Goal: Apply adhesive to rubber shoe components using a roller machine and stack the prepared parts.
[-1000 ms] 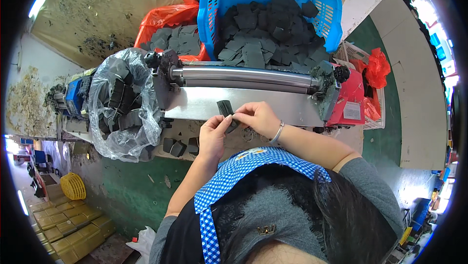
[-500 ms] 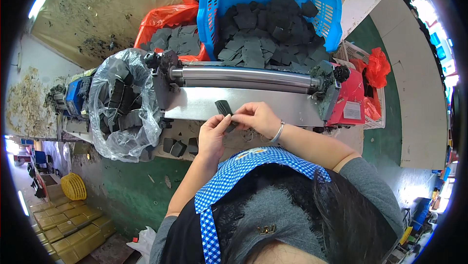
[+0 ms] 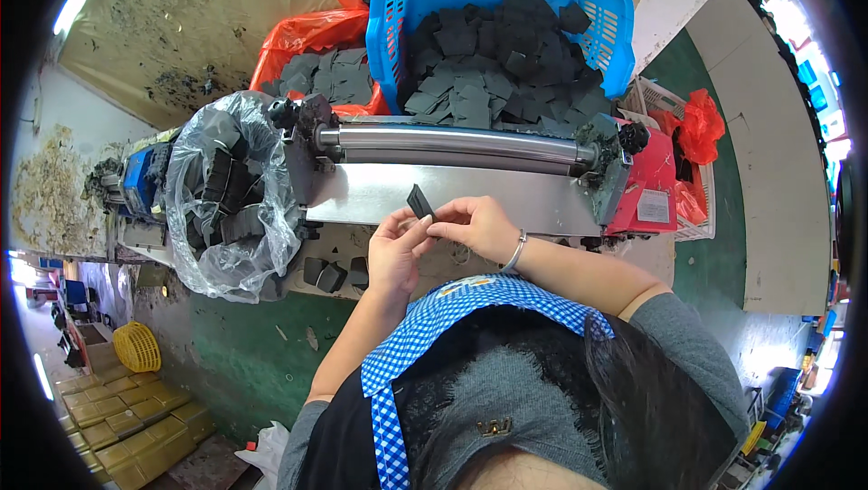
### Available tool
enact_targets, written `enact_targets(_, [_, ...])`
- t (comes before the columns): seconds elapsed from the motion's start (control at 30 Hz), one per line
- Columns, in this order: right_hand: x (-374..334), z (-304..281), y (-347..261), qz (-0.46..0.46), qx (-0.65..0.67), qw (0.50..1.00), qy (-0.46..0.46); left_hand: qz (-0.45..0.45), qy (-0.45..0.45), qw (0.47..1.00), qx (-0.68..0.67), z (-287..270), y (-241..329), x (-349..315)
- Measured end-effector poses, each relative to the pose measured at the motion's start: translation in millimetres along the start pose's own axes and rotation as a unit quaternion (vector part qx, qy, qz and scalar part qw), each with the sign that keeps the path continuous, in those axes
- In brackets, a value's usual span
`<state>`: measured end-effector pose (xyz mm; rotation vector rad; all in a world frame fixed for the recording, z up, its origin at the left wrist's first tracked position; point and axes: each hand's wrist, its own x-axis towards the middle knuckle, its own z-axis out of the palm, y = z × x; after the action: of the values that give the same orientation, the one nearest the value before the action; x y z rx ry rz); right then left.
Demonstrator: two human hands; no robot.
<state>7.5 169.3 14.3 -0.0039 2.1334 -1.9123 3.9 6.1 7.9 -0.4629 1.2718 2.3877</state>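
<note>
A small stack of thin black pieces (image 3: pixel 419 202) is pinched between my two hands, just in front of the steel feed plate (image 3: pixel 533 201) of a roller machine. My left hand (image 3: pixel 396 244) grips its lower left side with thumb and fingers. From the right, my right hand (image 3: pixel 481 228) closes on the lower end, its thumb and fingertips near my left thumb. The upper end sticks up, tilted left; my fingers hide the lower part. Beyond the plate lie the machine's shiny steel rollers (image 3: pixel 452 140).
Behind the rollers, a blue basket (image 3: pixel 624 29) holds many thin black squares, beside a red plastic bag (image 3: pixel 280 42) of similar pieces. A clear bag (image 3: pixel 194 259) of black blocks stands left. Several black blocks (image 3: pixel 324 274) lie on the near ledge. The machine's red end housing (image 3: pixel 653 178) stands right.
The stack has turned in my fingers and shows a narrower, less fanned side. My right hand's fingers have closed in nearer to my left thumb.
</note>
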Motion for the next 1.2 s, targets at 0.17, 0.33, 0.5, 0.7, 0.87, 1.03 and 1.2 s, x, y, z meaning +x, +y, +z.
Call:
enact_targets(0.17, [-5.1, 2.1, -10.7, -0.024, -0.039, 0.999, 0.005, -0.032, 0.018, 0.999, 0.003, 1.0, 5.2, -1.2])
enact_targets(0.33, [8.0, -8.8, 5.6, 0.181, 0.123, 0.974, 0.056, 0.021, 0.043, 0.998, 0.052, -2.0, 3.3, -1.4])
enact_targets(0.5, [29.2, -41.0, 15.9, 0.237, 0.225, 0.925, 0.197, 0.138, 0.057, 0.970, 0.194, -6.1, 0.6, -0.8])
enact_targets(0.7, [8.7, -5.9, 11.5, 0.102, 0.094, 0.989, -0.050, 0.042, 0.020, 0.994, 0.104, 5.1, -2.4, 0.0])
enact_targets(0.87, [33.3, -45.1, 16.6, 0.231, 0.225, 0.930, 0.177, 0.076, 0.052, 0.990, 0.111, -1.3, -2.5, 3.9])
enact_targets(1.03, [2.7, -2.2, -1.3, 0.056, 0.054, 0.996, -0.040, 0.014, 0.002, 0.994, 0.106, -1.1, -9.7, 7.0])
enact_targets(1.2, [23.0, -29.1, 6.9, 0.244, 0.213, 0.938, 0.121, 0.031, 0.043, 0.996, 0.073, -2.3, -4.6, 7.5])
